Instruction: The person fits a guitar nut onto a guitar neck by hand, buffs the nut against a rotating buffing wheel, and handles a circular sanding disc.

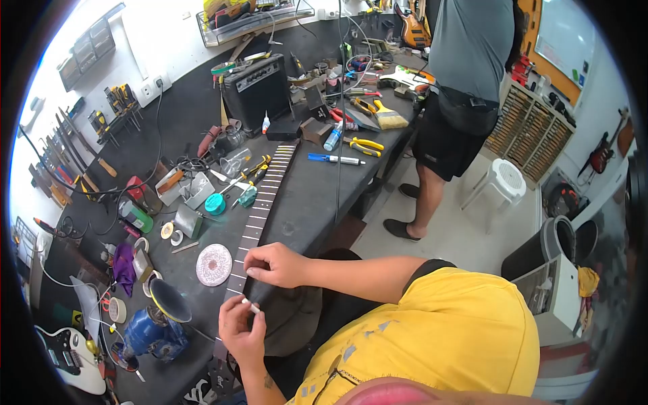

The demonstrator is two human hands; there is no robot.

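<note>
A long dark guitar neck (pixel 259 209) with pale frets lies along the bench, its lower end running past my hands. My right hand (pixel 278 265) rests at the neck's edge, fingers curled over it and thumb tucked in. Lower down, my left hand (pixel 241 331) pinches a short white stick (pixel 250 306) just above the fretboard; its exact kind is too small to tell. Beside the neck, to the left of my right hand, sits a round whitish patterned disc (pixel 214 264).
Left of the neck stand a blue bench grinder (pixel 155 331), a teal tub (pixel 214 204) and pliers (pixel 256 169). A black amplifier (pixel 256 91), yellow-handled pliers (pixel 364 144) and a brush (pixel 389 116) lie farther up. Another person (pixel 466 88) stands at the bench; a white stool (pixel 499 179) is behind.
</note>
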